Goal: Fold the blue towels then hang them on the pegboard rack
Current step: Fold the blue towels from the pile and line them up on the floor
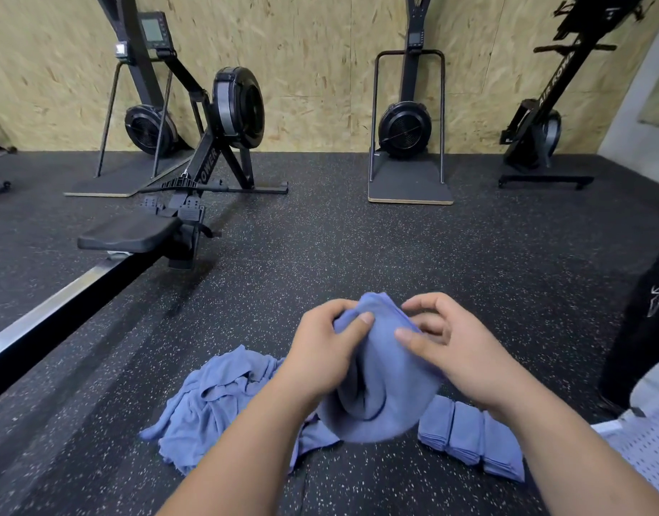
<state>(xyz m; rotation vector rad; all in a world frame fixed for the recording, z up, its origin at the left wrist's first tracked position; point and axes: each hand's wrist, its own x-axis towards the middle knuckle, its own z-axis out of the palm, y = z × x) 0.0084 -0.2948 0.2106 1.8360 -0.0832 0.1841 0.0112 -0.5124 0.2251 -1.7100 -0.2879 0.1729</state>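
A: Hands first. The left hand (328,344) pinches the top edge of a blue towel (380,385) between thumb and curled fingers, and the right hand (443,340) pinches the same edge just beside it.

B: Where's the towel hanging?

A: It hangs bunched below both hands, above the speckled floor (395,255), between the crumpled heap (216,396) on the left and the folded towels (469,437) on the right.

B: So how would you fold this one properly?

A: I'd slide the hands apart along that edge until each finds a corner. Then I'd shake the cloth flat and bring corner to corner, so it matches the finished ones.

B: And the count?

A: One towel is held. There are three folded towels in a row, touching each other, near the right forearm. The heap is too tangled to count, though it looks like more than one. No pegboard rack is in view.
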